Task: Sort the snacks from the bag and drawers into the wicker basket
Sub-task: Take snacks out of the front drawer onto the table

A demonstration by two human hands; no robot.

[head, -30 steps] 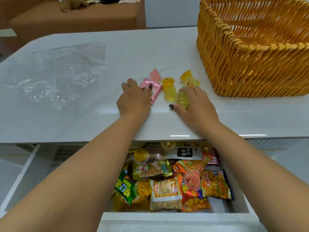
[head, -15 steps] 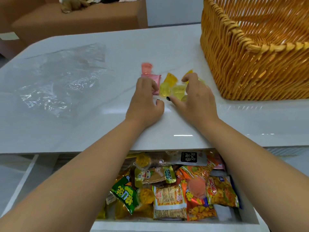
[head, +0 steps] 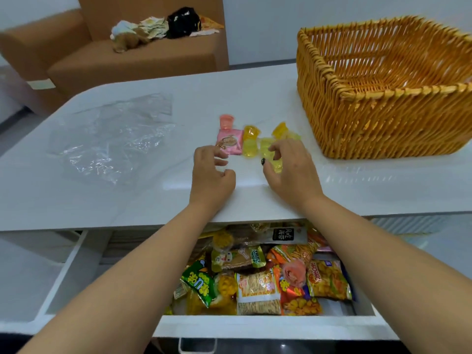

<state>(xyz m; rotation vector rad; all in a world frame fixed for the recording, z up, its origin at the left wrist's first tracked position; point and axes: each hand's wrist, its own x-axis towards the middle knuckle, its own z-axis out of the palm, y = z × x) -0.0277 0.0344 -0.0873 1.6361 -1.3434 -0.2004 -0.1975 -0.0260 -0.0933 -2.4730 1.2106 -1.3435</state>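
Observation:
A small pile of snacks lies on the white table (head: 127, 200): a pink packet (head: 230, 141), a pink jelly cup (head: 226, 121) and several yellow jelly cups (head: 251, 139). My left hand (head: 210, 172) hovers just short of the pink packet, fingers curled and apart, holding nothing. My right hand (head: 291, 169) rests over the nearest yellow jelly cup (head: 277, 165), fingers spread around it. The empty wicker basket (head: 378, 123) stands at the right. An open drawer (head: 255, 325) below holds many snack packets (head: 258, 284).
A crumpled clear plastic bag (head: 109, 144) lies flat on the table's left. A second, empty open drawer (head: 38, 277) is at the lower left. Behind the table a brown sofa (head: 132, 60) carries clothes and a soft toy.
Both hands have drawn back toward me from the snack pile, uncovering the pink packet and jelly cups. My view has tilted up, showing more of the sofa and basket.

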